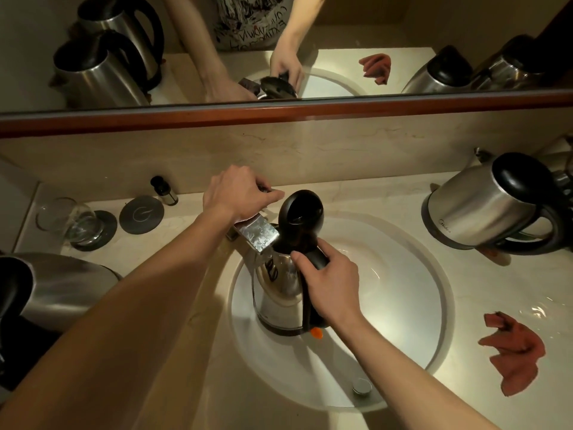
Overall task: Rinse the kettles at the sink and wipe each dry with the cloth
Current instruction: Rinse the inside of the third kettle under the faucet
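Holding a steel kettle (279, 293) upright in the white sink (403, 305), right hand (333, 283) curling round its black handle, lid (300, 212) standing open directly under the square chrome faucet (257, 235). Reaching over the faucet's back end with the left hand (238, 195), fingers bent down round the lever (the lever itself mostly hidden under the hand). Showing a small orange tab (317, 333) at the kettle's base. Resting on the pale marble tabletop (356, 200): a second kettle (483, 209) at right, lid closed, reading "Midea" low on its steel wall; a third kettle (59, 287) at the left edge, only partly in view. Lying crumpled on the tabletop right of the sink, a reddish cloth (514, 352), well apart from both hands. Sitting at back left: a clear glass (74, 221) on a dark coaster, a second round coaster (141, 214) bearing a pale mark, and a small dark-capped bottle (164, 190). Reflecting in the mirror (341, 26) above: the kettles, the cloth, and a printed shirt whose reversed lettering is not readable.
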`<state>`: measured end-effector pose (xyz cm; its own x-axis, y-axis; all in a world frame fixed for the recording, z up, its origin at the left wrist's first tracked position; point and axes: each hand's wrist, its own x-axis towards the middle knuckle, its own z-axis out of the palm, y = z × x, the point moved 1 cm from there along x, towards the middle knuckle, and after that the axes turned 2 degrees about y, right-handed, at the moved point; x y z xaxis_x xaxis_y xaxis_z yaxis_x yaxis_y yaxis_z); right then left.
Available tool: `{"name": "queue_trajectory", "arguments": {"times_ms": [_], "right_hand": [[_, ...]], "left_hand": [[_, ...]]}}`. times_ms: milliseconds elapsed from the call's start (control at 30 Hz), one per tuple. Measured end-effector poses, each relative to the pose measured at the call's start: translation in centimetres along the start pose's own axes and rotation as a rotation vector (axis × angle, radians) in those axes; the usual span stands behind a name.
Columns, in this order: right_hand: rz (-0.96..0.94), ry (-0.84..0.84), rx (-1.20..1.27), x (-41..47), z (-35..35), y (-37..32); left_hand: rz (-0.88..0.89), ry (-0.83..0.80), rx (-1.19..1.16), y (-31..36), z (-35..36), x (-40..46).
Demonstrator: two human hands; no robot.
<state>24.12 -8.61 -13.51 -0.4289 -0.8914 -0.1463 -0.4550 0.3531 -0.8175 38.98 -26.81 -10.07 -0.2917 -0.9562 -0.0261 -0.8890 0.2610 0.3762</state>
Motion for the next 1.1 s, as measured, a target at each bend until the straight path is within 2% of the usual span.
{"name": "queue_trajectory", "arguments": {"times_ms": [200, 400, 633, 1100], "right_hand": [[0.073, -0.004, 0.042, -0.8, 1.1, -0.5], [0.027, -0.027, 0.049, -0.3, 0.5, 0.1], [-0.106, -0.183, -0.081, 1.5, -0.7, 1.1], [-0.116, -0.343, -0.061, 5.0, -2.3, 0.8]], "left_hand": [[0.003, -0.002, -0.003, -0.1, 0.1, 0.0], [-0.016, -0.004, 0.005, 0.0, -0.1, 0.0], [-0.014, -0.011, 0.007, 0.1, -0.2, 0.0], [-0.014, -0.012, 0.000, 0.1, -0.1, 0.1]]}}
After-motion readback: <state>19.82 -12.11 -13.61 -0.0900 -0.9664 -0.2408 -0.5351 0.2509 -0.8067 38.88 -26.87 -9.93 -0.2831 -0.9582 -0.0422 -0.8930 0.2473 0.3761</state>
